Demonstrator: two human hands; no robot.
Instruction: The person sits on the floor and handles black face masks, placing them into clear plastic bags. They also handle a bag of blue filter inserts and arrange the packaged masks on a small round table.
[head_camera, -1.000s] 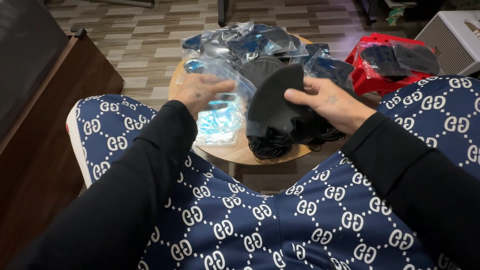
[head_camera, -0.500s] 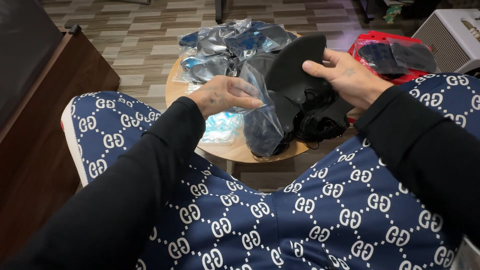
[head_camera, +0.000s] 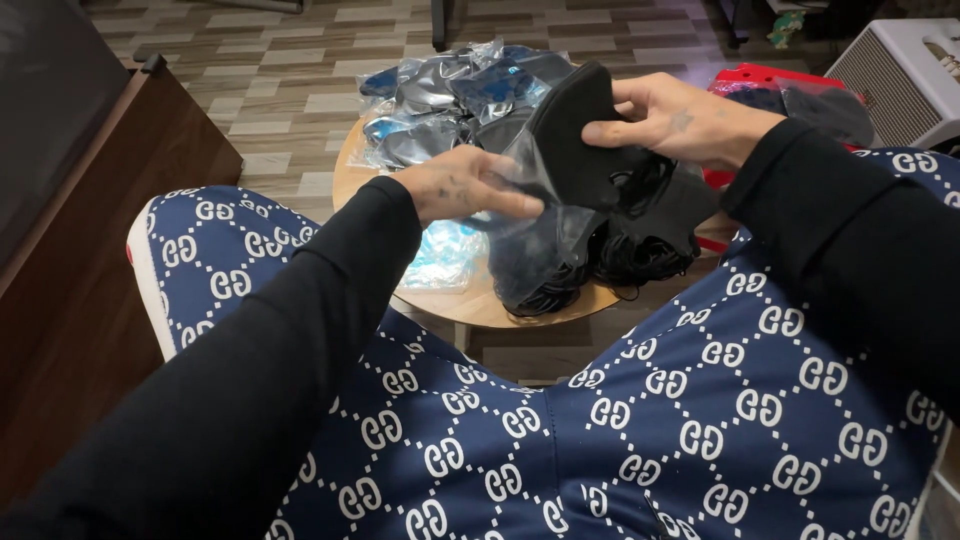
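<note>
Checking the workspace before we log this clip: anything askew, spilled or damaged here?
Nothing looks damaged or spilled. The small round table is crowded: bagged dark items are heaped loosely at the back and loose black masks sit near its front edge. The right hand holds a black mask; the left hand holds a clear bag.

Clear plastic packets (head_camera: 455, 95) of dark goods lie heaped on a round wooden table (head_camera: 470, 305), another clear bag (head_camera: 535, 225) held open nearby.

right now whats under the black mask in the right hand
Under the black mask lie a heap of loose black masks and a clear bag held by the left hand. The round table beneath is mostly covered.
</note>
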